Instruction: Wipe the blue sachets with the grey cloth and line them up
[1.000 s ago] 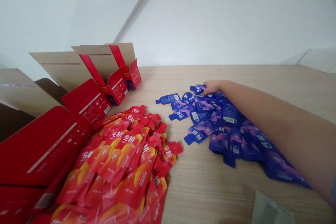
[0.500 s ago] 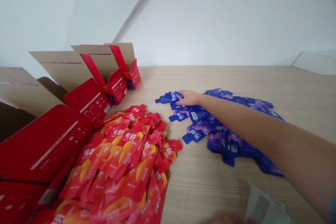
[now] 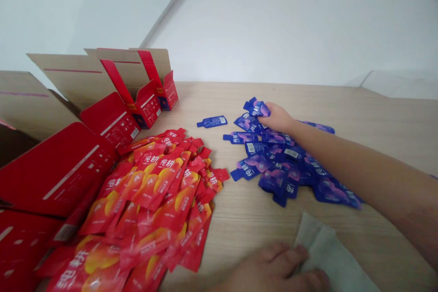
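Several blue-and-purple pouches lie in a loose, overlapping spread on the table. At the far edge of that spread, my right hand is closed on a blue pouch, with another pouch partly beneath it. One blue pouch lies face down by itself to the left. At the bottom, my left hand, somewhat blurred, has its fingers curled over the edge of a grey cloth. Close by on the left is a large heap of red-and-orange pouches.
Open red cardboard boxes stand in a row along the left, their brown flaps raised. A white wall rises behind the wooden table. Something white sits at the far right.
My right hand has moved right and away from me with a blue pouch, leaving one pouch alone on the left. My left hand has come into view on the cloth. The view has shifted slightly.
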`<state>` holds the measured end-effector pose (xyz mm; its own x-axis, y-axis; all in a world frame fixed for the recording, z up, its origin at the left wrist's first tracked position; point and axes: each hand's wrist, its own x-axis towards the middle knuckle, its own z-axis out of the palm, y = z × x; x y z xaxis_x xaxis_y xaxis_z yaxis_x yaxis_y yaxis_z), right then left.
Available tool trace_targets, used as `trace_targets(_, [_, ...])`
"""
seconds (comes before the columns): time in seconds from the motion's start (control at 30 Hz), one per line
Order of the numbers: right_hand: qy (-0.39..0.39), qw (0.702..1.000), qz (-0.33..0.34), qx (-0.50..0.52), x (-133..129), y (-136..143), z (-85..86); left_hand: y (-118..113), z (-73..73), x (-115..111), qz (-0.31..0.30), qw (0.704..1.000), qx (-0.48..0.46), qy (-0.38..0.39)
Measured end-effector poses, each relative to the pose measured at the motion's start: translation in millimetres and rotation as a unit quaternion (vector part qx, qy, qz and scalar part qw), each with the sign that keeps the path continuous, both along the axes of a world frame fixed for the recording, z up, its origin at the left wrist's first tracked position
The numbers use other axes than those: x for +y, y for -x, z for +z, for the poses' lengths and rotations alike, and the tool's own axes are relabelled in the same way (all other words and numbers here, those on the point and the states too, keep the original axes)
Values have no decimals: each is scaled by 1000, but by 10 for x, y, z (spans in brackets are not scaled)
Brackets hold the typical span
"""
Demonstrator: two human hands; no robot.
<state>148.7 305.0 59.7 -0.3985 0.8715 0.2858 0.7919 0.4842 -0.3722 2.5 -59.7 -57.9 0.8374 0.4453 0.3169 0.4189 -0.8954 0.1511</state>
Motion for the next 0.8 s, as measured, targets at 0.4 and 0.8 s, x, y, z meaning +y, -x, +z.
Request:
trace_targets(0.4, [23, 988, 112, -106, -1063, -961, 62, 158, 748, -18, -39, 985, 29, 167])
trace_targets(0.8, [39, 975, 132, -177, -1303, -1046, 60, 117, 890, -78, -7, 974, 31, 223])
